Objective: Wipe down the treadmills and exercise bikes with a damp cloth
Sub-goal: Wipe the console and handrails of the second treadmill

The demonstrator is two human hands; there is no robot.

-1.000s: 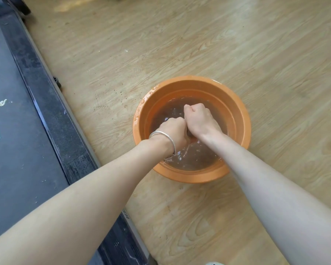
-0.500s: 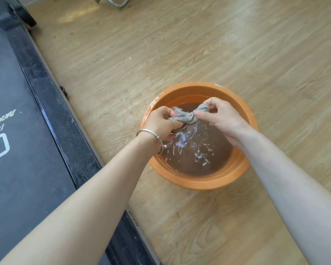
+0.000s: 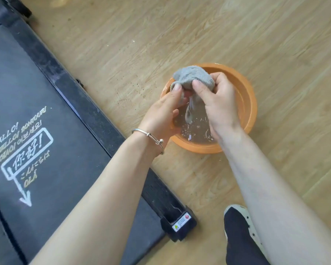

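While it hangs above the basin, grey cloth (image 3: 193, 76): a bunched terry rag, raised over the far-left part of the rim, with a twisted tail trailing down between the 2 hands toward the water.
Left hand (image 3: 161, 113): thumb and fingers pinch the cloth's left end; a silver bracelet (image 3: 149, 134) sits at the wrist.
Right hand (image 3: 220, 104): fingers curled round the cloth's right part, thumb pressed onto it from the near side.
Basin (image 3: 251, 104): round orange plastic, on the wood floor (image 3: 180, 35) just right of the treadmill's side rail (image 3: 80, 96).
Water (image 3: 196, 131): murky brown, its surface broken by small splashes.
Handling: soft and limp with no stiffness. Soaked, it is probably heavier than it looks and will shed water when squeezed. It is not fragile, and the terry pile should grip well.
Where to hold: 1 fist at each end for an opposing twist. Later it could be folded into a pad under a flat palm.
Risk: drips on the floor or the treadmill belt (image 3: 46, 111), so wringing belongs over the basin.
Shoe (image 3: 237, 226): dark, near right, beside the treadmill's end cap.
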